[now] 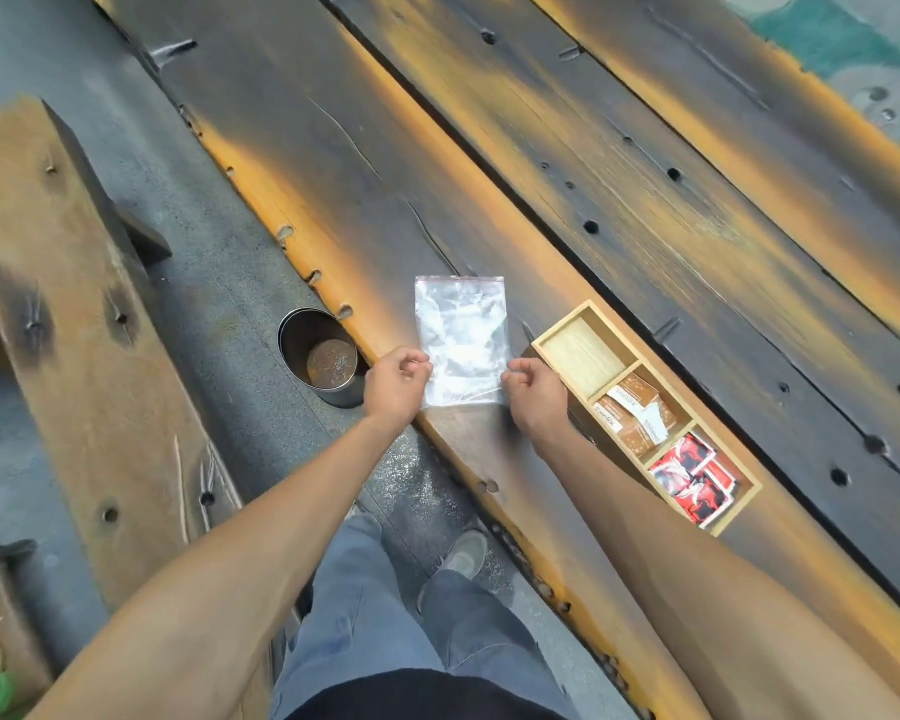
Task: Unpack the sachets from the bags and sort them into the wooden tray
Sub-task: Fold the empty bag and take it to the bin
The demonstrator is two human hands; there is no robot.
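Observation:
A clear zip bag [461, 324] with a red seal strip along its far edge lies flat over the near edge of the dark wooden table. My left hand [396, 389] pinches its near left corner and my right hand [533, 394] pinches its near right corner. The bag looks empty. To the right sits a wooden tray [541, 345] with three compartments. The far compartment is bare, the middle one holds brown sachets [637, 413], and the near one holds red sachets [692, 478].
A round metal can [323, 356] stands on the floor just left of my left hand, below the table edge. A wooden bench [68, 304] runs along the left. My legs and a shoe [466, 556] show below.

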